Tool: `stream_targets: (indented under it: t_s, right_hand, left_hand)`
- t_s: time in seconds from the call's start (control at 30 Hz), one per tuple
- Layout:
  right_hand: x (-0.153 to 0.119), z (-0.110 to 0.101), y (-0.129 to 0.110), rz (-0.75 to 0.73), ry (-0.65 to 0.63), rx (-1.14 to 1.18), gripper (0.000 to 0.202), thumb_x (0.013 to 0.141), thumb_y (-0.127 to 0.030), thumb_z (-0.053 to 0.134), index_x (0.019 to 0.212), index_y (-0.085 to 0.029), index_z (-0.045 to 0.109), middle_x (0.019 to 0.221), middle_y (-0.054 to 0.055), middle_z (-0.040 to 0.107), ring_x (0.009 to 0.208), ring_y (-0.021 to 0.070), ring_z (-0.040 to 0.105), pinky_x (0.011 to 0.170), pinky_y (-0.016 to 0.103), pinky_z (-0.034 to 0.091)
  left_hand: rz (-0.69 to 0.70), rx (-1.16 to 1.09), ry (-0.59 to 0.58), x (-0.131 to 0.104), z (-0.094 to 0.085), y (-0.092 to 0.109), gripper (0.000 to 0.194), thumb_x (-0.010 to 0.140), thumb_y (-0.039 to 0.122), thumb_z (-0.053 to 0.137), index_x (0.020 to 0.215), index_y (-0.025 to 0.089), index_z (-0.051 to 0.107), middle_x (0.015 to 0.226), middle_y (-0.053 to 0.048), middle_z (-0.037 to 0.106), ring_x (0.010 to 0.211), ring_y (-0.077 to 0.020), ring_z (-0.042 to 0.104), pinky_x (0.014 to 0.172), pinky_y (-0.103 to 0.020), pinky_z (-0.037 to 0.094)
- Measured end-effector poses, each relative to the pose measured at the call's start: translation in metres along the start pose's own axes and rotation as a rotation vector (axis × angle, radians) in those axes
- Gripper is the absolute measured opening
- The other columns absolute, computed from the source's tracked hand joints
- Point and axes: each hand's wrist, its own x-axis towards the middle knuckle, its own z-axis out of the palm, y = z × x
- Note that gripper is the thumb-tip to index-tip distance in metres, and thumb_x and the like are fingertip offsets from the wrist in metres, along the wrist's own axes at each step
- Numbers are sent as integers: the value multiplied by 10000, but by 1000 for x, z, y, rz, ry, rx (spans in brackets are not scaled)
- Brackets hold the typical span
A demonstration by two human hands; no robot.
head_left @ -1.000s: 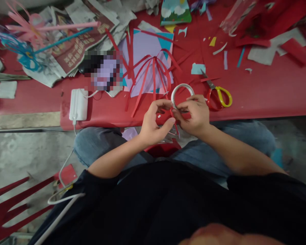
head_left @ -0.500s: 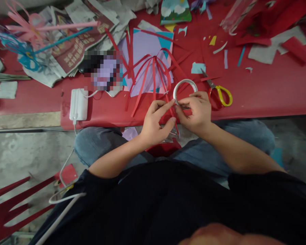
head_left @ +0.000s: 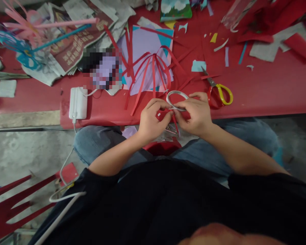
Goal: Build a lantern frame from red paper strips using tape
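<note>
Head view: tape roll and red strip at the hands

Newspaper [head_left: 71, 56] far left bears lettering too blurred to read. Left hand [head_left: 153, 119]: thumb and forefinger nearly meet at a red strip [head_left: 175, 123]; whether they grip it, I cannot tell. Just right, the tilted tape roll [head_left: 177, 92] is clamped in the right hand [head_left: 196, 112]. Scissors [head_left: 218, 87] lie beyond, on the worktop [head_left: 257, 95].

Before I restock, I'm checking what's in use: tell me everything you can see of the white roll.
The white roll looks like tape: a slim, pale, smooth-looking ring around a wide open middle, with red showing through. It appears tilted, near the front edge of the red table. The right hand grips its right and near side, hiding part of it. The left hand is close by its lower left; whether it touches the ring is unclear.
</note>
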Motion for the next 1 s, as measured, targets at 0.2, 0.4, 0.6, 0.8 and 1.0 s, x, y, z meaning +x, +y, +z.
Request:
stream_targets:
  t_s: [0.2, 0.4, 0.6, 0.8, 1.0]
  right_hand:
    - [4, 2, -4, 0, 107, -1, 138, 1088, -375, 656, 1116, -266, 735, 921, 4, 862, 798, 230, 804, 1076, 516, 555]
    - [8, 2, -5, -19, 153, -33, 129, 1090, -358, 666, 1118, -264, 749, 946, -6, 881, 811, 214, 819, 1084, 502, 549]
    - [6, 1, -3, -30, 173, -72, 127, 1083, -353, 662, 1123, -279, 757, 937, 2, 880, 820, 232, 819, 1090, 552, 547]
    - [0, 2, -3, 59, 36, -77, 130, 1050, -398, 687, 1099, -319, 778, 969, -12, 873, 894, 269, 823, 1201, 621, 497]
    - [-2, 3, -7, 26, 56, -55, 109, 1063, -388, 688, 1105, -313, 755, 1002, 5, 872, 915, 274, 816, 1209, 628, 479]
  left_hand:
    - [-58, -62, -26, -9, 6, 0, 417, 955, 100, 720, 1356, 216, 717, 1222, -64, 822, 1052, -163, 799, 1000, -352, 671]
    - [16, -214, 2, -19, 18, -7, 791, 1016, 177, 672, 1747, 291, 392, 1357, -94, 778, 1131, -180, 788, 1066, -395, 672]
    - [-8, -131, -38, -17, 11, -1, 512, 994, 165, 677, 1504, 211, 680, 1357, -118, 816, 1069, -164, 801, 1026, -358, 668]
    - [-131, 30, 31, -10, 7, 0, 166, 1007, 238, 776, 1163, 197, 816, 1092, -73, 878, 936, -151, 815, 935, -322, 658]
    - [0, 59, 54, -3, 6, -7, 64, 1029, 255, 785, 1006, 196, 794, 1026, -49, 861, 935, -144, 811, 890, -293, 642]
